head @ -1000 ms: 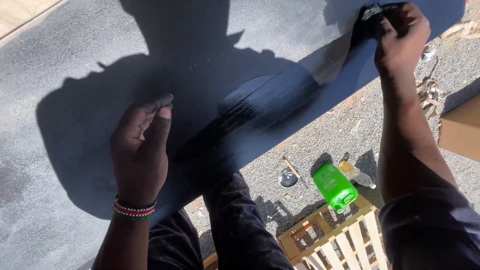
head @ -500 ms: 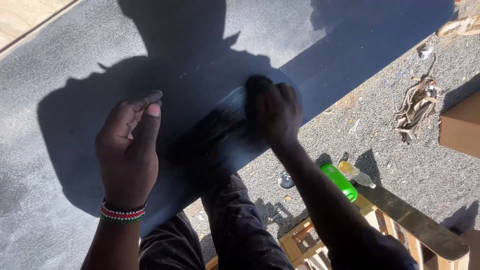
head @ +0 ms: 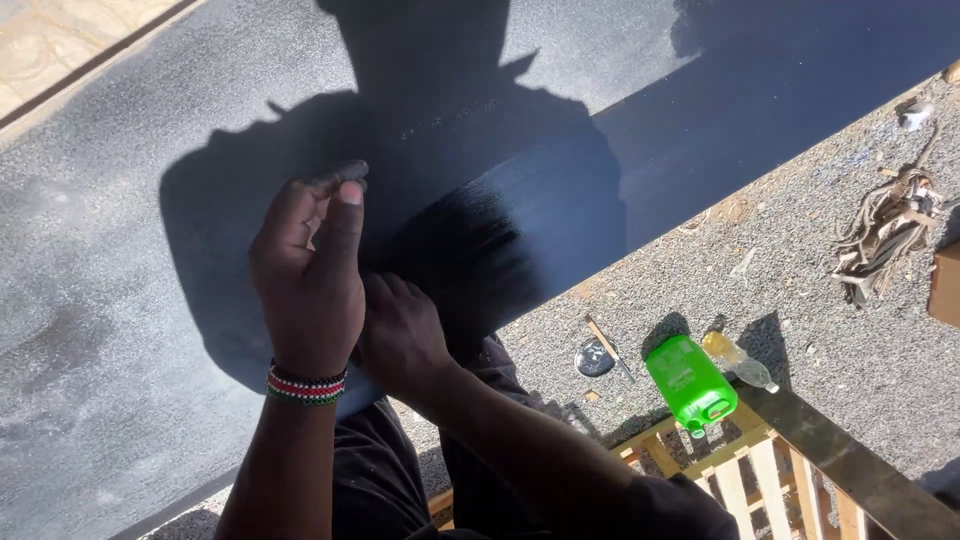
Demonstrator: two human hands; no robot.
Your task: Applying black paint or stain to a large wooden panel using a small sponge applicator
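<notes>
Nearest, at 6 o'clock, dark trousers and both forearms rise into view. At 7 o'clock, the left wrist wears a beaded bracelet in red, white, black and green. Just above it, the left hand rests on the board, a large dark grey panel that fills the frame from 9 o'clock to 1 o'clock; its fingers are curled in loosely and the thumb lies along them, holding nothing that shows. Touching it on the side toward 3 o'clock, the right hand presses down on the board near its lower edge, fingers bent over; whether it grips anything beneath them I cannot tell. Right beyond the right hand, toward 1 o'clock, a glossy wet black streak runs across the board's duller surface, inside the person's shadow.

Off the board at 4 o'clock, on gravel ground, lie a round lid, a green plastic jug on its side, and a small clear bottle just beside it. A slatted wooden frame sits at 5 o'clock. Farther out, at 3 o'clock, a tangle of rope-like scraps lies well apart from the hands.
</notes>
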